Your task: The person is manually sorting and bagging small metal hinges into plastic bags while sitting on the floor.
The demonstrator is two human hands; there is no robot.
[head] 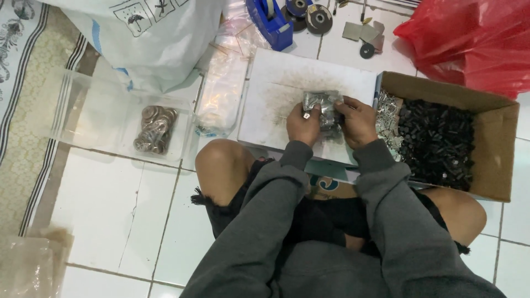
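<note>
The small clear bag [323,107] of shiny metal parts sits over the white board [276,94], held between both hands. Left hand [303,126] is closed on the bag's left edge; right hand [358,121] is closed on its right side. To the right, a cardboard box [497,143] holds black parts [439,143] and more filled bags [388,118]. To the left stands a clear tray [83,110] of metal discs [154,129]. Risk: a loose grip or a thin film tear could spill the parts across the floor tiles [110,209].
</note>
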